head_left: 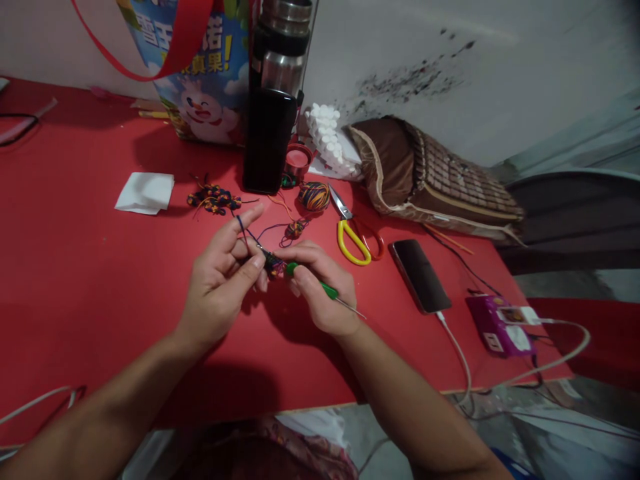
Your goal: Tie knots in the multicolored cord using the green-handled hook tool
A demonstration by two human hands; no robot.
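My left hand (227,267) pinches a small dark multicoloured crochet piece (273,265) between thumb and fingers, and a strand of yarn loops over its raised index finger. In my right hand (323,283) is a crochet hook (327,289) with a green handle; its working end meets the crochet piece, while a thin metal shaft sticks out behind the hand. Just beyond the hands lies a small yarn bundle (295,230), with a larger multicoloured yarn ball (314,197) behind it. Finished-looking knotted crochet pieces (214,199) rest to the left of them.
Scissors (354,241) with yellow and red handles lie right of the yarn. A black phone (270,141) leans upright before a steel flask (284,67) and a printed bag (210,100). Another phone (420,275) is cabled near a purple box (500,327). White folded paper (145,193) lies left.
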